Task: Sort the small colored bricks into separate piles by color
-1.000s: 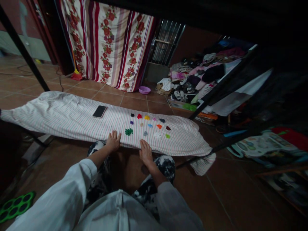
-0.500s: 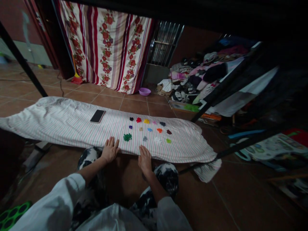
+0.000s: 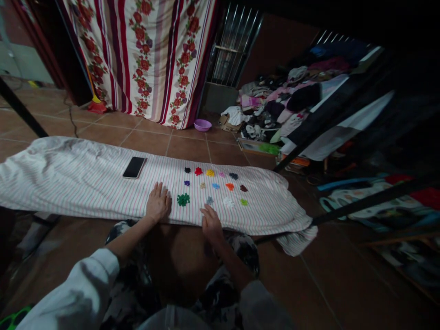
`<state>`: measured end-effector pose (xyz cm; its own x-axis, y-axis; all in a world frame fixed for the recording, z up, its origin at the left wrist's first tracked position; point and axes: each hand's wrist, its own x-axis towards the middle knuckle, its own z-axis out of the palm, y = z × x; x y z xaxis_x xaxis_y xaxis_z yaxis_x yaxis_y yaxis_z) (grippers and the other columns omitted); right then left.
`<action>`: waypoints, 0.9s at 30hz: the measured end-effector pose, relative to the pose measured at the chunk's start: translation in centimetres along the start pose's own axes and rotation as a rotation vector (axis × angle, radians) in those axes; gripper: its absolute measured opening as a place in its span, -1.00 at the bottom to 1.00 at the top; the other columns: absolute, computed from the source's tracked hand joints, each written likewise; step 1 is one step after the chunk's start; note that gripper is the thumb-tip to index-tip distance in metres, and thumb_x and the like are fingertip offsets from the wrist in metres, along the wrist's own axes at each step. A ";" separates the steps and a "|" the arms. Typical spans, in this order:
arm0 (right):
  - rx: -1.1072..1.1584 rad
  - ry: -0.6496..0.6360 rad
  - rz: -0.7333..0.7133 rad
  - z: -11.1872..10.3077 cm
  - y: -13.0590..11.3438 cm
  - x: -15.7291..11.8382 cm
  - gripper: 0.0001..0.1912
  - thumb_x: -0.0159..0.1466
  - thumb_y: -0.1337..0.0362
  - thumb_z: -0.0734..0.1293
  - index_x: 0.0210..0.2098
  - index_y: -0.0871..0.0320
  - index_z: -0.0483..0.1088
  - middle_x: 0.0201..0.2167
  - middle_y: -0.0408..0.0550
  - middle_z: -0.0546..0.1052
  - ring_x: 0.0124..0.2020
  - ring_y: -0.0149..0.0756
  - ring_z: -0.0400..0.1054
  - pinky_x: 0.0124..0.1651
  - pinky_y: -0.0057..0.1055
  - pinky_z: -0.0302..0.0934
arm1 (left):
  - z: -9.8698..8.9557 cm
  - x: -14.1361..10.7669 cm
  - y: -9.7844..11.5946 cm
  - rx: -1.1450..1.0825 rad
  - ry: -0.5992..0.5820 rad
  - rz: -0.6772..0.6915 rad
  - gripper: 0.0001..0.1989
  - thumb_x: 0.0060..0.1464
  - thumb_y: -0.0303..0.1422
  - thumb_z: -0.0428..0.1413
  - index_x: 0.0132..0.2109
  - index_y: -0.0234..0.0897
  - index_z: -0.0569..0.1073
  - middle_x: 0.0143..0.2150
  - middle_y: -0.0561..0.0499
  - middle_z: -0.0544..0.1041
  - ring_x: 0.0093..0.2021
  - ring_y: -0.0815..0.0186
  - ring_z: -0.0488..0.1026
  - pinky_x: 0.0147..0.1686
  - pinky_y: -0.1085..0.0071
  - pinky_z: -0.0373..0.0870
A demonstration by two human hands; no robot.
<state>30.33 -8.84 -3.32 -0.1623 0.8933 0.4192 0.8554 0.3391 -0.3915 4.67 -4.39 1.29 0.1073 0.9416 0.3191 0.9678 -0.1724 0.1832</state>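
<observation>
My left hand (image 3: 158, 202) lies flat on the striped cloth (image 3: 92, 183), fingers stretched out, left of a dark green pile of small pieces (image 3: 183, 199). At the cloth's near edge, my right hand (image 3: 212, 223) has its fingers partly bent, just below a small grey pile (image 3: 209, 200); nothing shows in it. Other little heaps sit in rows, among them a red pile (image 3: 198, 171), a yellow pile (image 3: 210, 173), an orange pile (image 3: 229, 187), a white pile (image 3: 228, 202) and a lime green pile (image 3: 244, 202). The pieces are too small to name.
A phone (image 3: 134, 167) rests on the cloth to the left. Dark metal bars (image 3: 302, 146) rise at the sides. Beyond are a purple basin (image 3: 202, 125), a floral curtain (image 3: 154, 59) and a heap of clothes (image 3: 275, 103).
My left hand has slid a little farther onto the cloth. The right hand's fingers have gone from straight to partly bent, near the grey pile. The view has shifted slightly.
</observation>
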 end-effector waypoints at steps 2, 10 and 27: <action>0.050 -0.022 -0.019 -0.1 -0.1 1.9 -0.56 0.29 0.43 0.08 0.03 0.25 0.46 0.11 0.14 0.42 0.16 -0.20 0.28 0.22 -0.25 0.21 | 0.0 1.4 -0.2 0.017 -0.008 0.011 -0.51 0.29 -0.29 -0.19 0.20 -0.48 0.34 0.37 -0.31 0.16 0.44 -0.03 -0.12 0.29 0.04 0.07; 0.133 -0.149 0.039 0.8 -0.6 9.1 -0.52 0.27 0.48 0.07 0.08 0.26 0.43 0.06 0.11 0.48 0.12 -0.24 0.34 0.25 -0.25 0.19 | 2.5 2.3 -1.2 0.057 -0.111 0.010 -0.52 0.29 -0.30 -0.20 0.20 -0.45 0.36 0.33 -0.31 0.23 0.39 -0.02 0.05 0.30 0.09 0.06; 0.042 -0.211 0.119 7.7 0.9 16.9 -0.47 0.24 0.53 0.08 0.15 0.28 0.37 0.06 0.14 0.50 0.10 -0.20 0.35 0.20 -0.29 0.20 | 2.5 2.8 -1.2 0.061 -0.101 -0.017 -0.56 0.20 -0.40 -0.07 0.19 -0.24 0.40 0.29 -0.19 0.30 0.34 0.06 0.15 0.27 0.13 0.11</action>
<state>24.53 8.87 -2.89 -0.1645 0.9680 0.1896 0.8540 0.2360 -0.4638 4.37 -0.84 -0.39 0.1098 0.9693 0.2200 0.9814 -0.1408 0.1303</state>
